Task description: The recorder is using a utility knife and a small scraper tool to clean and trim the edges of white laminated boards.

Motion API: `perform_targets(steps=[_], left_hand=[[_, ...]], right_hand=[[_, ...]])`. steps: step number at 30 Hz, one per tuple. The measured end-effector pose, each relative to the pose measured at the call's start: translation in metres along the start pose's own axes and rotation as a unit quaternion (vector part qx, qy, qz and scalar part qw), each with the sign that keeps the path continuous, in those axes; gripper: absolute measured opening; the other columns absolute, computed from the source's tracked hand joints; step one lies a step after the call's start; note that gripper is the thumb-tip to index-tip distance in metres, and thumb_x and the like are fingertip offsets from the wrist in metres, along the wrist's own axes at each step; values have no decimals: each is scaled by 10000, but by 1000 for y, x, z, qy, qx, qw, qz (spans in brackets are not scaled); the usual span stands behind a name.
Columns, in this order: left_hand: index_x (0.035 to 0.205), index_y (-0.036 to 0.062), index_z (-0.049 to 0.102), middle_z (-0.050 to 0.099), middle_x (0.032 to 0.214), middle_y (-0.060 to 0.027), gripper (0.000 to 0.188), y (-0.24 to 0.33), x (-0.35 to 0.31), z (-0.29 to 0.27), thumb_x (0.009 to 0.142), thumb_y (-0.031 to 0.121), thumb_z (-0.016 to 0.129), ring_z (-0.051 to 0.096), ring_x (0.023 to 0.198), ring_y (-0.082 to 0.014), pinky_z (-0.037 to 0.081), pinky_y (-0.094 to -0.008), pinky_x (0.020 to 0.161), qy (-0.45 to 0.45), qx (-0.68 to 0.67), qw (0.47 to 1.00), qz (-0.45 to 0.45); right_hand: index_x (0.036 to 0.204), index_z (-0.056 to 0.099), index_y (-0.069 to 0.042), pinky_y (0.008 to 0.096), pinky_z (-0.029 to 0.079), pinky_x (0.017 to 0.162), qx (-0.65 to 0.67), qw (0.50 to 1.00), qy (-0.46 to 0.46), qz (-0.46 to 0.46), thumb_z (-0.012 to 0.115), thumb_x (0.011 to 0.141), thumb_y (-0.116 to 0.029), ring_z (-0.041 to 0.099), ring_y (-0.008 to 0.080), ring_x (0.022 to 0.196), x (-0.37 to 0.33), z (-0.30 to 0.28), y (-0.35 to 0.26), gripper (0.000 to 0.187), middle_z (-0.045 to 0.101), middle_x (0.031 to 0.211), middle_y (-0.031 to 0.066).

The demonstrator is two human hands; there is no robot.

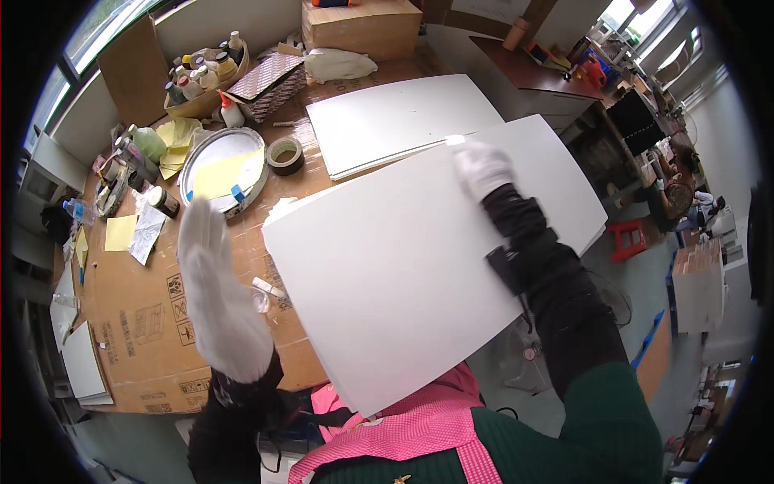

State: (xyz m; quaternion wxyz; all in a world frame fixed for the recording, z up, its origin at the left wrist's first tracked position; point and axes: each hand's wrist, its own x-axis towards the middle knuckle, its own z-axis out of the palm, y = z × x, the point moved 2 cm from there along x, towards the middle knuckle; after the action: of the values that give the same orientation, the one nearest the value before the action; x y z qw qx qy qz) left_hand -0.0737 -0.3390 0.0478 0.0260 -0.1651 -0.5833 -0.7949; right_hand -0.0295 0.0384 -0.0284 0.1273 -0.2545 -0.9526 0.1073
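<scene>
A large white board [419,258] lies at a slant in front of me, its near corner reaching over the table edge to my pink apron. My right hand [482,171], in a white glove, is closed over its far part. From the fingertips a small bright white block [455,140] sticks out; its exact kind is unclear. To the left of the board my left hand [216,294], also gloved, hovers above the table with fingers stretched out, holding nothing. Behind the large board rests a stack of white boards [395,121].
A tape roll [285,156] and a round white lid [216,153] with a yellow paper lie past my left hand. Farther back are a basket of bottles [218,98], a patterned box [272,83] and a cardboard box [363,34]. A red stool [627,240] stands on the right.
</scene>
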Motion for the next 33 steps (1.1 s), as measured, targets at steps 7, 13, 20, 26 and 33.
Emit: perform_targets(steps=[7, 13, 20, 26, 33], left_hand=[[1503, -35, 201, 361, 1486, -206, 685, -65, -70, -42, 963, 249, 511, 364, 1374, -281, 284, -385, 1138, -30, 95, 978, -183], [1527, 10, 139, 411, 1441, -221, 770, -77, -82, -35, 932, 241, 570, 486, 1268, -285, 400, -378, 1055, -61, 116, 973, -188], [1531, -11, 106, 352, 1483, -201, 771, -76, -83, -24, 945, 209, 556, 416, 1310, -253, 352, -360, 1083, -52, 57, 981, -177], [1541, 16, 123, 357, 1493, -175, 743, -82, -83, -30, 959, 200, 548, 416, 1313, -238, 364, -339, 1072, -57, 107, 978, -167], [1538, 19, 115, 388, 1464, -180, 740, -81, -86, -35, 958, 188, 544, 419, 1312, -233, 357, -363, 1078, -29, 44, 983, -177]], right_hand=[[1162, 643, -80, 473, 511, 784, 4, 999, -22, -25, 537, 915, -291, 636, 398, 911, -29, 6, -99, 341, 666, 1005, 210], [970, 620, -71, 510, 519, 693, 127, 952, -150, -235, 510, 914, -242, 657, 395, 814, -81, 11, -218, 211, 660, 868, 210], [1148, 678, -85, 387, 526, 839, 6, 997, 13, 78, 528, 923, -271, 676, 312, 925, -7, -2, -46, 329, 706, 1003, 162], [985, 614, -59, 472, 523, 699, 72, 961, -84, -252, 545, 873, -146, 656, 368, 804, -70, 44, -262, 158, 655, 840, 196], [1096, 658, -38, 446, 532, 770, 24, 991, -25, -130, 560, 901, -186, 658, 368, 853, -14, 25, -158, 263, 682, 907, 197]])
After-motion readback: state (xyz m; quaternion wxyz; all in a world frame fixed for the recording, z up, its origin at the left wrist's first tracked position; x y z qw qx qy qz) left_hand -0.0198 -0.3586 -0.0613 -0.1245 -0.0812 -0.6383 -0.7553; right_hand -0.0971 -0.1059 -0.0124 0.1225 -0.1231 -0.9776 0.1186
